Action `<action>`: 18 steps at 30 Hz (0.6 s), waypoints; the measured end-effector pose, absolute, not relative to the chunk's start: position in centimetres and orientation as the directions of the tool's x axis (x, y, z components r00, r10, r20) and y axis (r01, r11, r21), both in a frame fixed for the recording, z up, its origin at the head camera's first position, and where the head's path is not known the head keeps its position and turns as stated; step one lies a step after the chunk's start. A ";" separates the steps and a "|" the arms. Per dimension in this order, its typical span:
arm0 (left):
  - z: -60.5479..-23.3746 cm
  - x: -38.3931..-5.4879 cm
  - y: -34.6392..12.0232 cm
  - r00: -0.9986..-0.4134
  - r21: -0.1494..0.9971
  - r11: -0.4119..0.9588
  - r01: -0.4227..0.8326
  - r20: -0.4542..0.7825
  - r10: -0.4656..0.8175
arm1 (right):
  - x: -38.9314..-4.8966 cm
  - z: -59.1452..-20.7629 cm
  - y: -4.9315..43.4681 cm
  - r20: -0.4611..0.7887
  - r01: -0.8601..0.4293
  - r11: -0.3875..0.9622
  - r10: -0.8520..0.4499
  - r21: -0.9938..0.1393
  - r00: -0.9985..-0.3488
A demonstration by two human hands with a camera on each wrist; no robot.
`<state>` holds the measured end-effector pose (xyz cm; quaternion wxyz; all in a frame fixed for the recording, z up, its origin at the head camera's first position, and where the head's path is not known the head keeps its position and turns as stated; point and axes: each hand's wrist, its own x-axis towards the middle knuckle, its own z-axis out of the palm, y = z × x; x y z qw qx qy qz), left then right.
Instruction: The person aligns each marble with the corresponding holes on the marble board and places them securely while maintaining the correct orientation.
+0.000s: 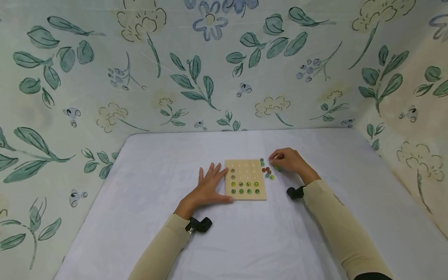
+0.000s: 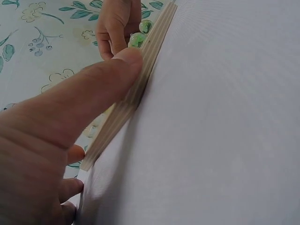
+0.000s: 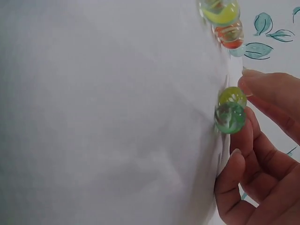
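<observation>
While the left hand (image 1: 206,190) splays against a square pale wooden board (image 1: 243,163) mid-frame, the right hand (image 1: 292,160), grip unclear, flanks green and yellow glass marbles (image 3: 229,118) centre-right, likely slippery, best pinched midway.

The person is wearing long pale-beige fabric sleeves (image 1: 161,249), the right one showing a thin dark mark (image 1: 338,200); rounded black wrist cameras (image 1: 202,224) are jutting beside both cuffs (image 1: 177,222).
</observation>
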<state>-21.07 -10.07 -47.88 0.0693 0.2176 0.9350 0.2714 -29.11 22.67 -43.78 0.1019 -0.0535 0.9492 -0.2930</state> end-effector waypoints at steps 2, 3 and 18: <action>-47.9 -21.1 -10.1 -0.894 0.533 0.761 0.370 -0.019 0.448 | -29.0 -43.7 22.6 -0.154 -0.045 0.820 -0.160 -0.571 -0.975; -47.9 -21.1 -10.0 -0.894 0.531 0.762 0.371 -0.018 0.448 | -29.0 -43.6 22.5 -0.148 -0.049 0.818 -0.162 -0.572 -0.976; -48.4 -21.3 -10.1 -0.892 0.527 0.760 0.382 -0.006 0.453 | -28.6 -42.2 20.3 -0.101 -0.097 0.805 -0.191 -0.585 -0.976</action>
